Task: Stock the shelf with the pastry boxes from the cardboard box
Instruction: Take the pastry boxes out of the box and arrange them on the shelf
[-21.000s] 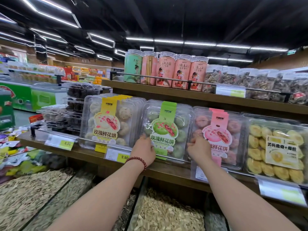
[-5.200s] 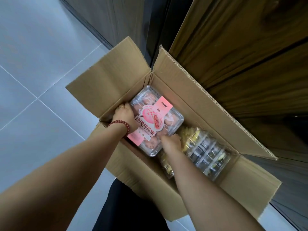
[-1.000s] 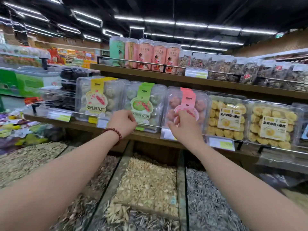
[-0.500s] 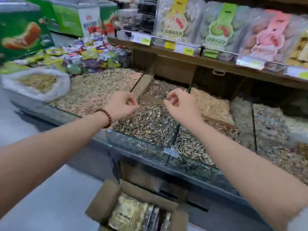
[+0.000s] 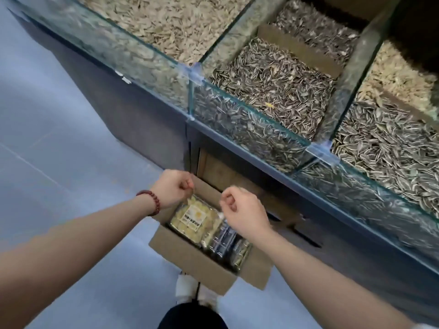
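I look straight down at the open cardboard box on the floor against the counter base. A clear pastry box of yellow pastries with a white label lies flat on top at the left of the carton. Beside it several more clear boxes stand on edge. My left hand, a red bead bracelet on its wrist, hovers over the carton's far left corner with fingers curled and nothing in them. My right hand hangs above the carton's middle, also loosely curled and holding nothing. The shelf is out of view.
Glass-fronted bulk bins of sunflower seeds jut out above the carton at the top and right. The dark counter base runs diagonally behind it. Pale floor tiles spread to the left. My shoes stand just before the carton.
My view has tilted from the shelf and bins down to the carton. Both hands have dropped from bin height to just above the carton, still curled and holding nothing.
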Tool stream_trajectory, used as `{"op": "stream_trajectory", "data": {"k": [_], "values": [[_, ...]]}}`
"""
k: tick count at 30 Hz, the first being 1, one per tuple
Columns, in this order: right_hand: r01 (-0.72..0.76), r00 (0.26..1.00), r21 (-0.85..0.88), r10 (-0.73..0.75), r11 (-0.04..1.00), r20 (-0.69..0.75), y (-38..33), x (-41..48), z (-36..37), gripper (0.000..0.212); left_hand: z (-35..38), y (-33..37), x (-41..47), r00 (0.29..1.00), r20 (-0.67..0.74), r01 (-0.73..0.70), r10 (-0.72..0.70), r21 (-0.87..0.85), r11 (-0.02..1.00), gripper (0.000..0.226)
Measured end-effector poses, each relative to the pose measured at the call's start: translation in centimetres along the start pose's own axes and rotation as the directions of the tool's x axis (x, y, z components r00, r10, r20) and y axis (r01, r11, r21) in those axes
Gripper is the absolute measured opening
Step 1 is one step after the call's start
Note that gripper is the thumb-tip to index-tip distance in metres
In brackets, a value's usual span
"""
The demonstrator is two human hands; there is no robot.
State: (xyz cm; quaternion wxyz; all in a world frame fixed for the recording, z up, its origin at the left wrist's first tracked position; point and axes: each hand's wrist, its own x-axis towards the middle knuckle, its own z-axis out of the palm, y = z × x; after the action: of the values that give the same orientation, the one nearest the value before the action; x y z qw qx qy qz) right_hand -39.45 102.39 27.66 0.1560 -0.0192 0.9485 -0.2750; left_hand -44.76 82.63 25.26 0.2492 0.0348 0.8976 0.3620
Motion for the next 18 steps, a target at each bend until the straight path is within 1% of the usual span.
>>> {"op": "stream_trajectory", "data": {"k": [1, 3, 5, 7, 10, 13, 16, 18], "values": [[-0.046, 0.999, 0.016, 0.046, 0.999, 0.022, 1.1, 0.1, 1.7, 0.011, 1.4, -1.2, 0.4, 0.999, 0.026, 0.024, -0.025, 0.02, 1.0, 0.013], [-0.111, 0.992, 0.035, 0.108, 0.993, 0.059, 3.4, 0.6, 4.9, 0.011, 4.2, -3.5, 1.5, 0.997, 0.028, 0.076, -0.078, 0.045, 0.996, 0.02], [-0.182, 0.98, 0.038, 0.178, 0.983, 0.089, 5.7, 1.0, 8.0, 0.012, 7.2, -5.9, 2.5, 0.99, 0.023, 0.136, -0.136, -0.007, 0.991, 0.016], [-0.231, 0.967, 0.03, 0.226, 0.972, 0.115, 7.5, 1.5, 10.6, 0.013, 9.8, -8.1, 3.6, 0.982, 0.01, 0.189, -0.189, -0.097, 0.977, 0.011], [-0.265, 0.954, 0.04, 0.256, 0.963, 0.158, 10.3, 2.8, 14.6, 0.012, 13.4, -11.9, 5.5, 0.969, -0.01, 0.242, -0.246, -0.142, 0.96, 0.013], [-0.287, 0.943, 0.039, 0.276, 0.957, 0.185, 12.6, 4.4, 18.3, 0.013, 16.1, -15.4, 7.2, 0.956, -0.04, 0.283, -0.29, -0.126, 0.951, 0.017], [-0.322, 0.931, 0.045, 0.307, 0.946, 0.199, 14.2, 6.1, 21.7, 0.009, 18.1, -18.1, 8.6, 0.941, -0.064, 0.321, -0.332, -0.141, 0.937, 0.017], [-0.349, 0.916, 0.041, 0.332, 0.936, 0.226, 15.2, 7.2, 24.5, 0.011, 19.7, -19.9, 9.7, 0.936, -0.075, 0.331, -0.344, -0.139, 0.933, 0.017]]}}
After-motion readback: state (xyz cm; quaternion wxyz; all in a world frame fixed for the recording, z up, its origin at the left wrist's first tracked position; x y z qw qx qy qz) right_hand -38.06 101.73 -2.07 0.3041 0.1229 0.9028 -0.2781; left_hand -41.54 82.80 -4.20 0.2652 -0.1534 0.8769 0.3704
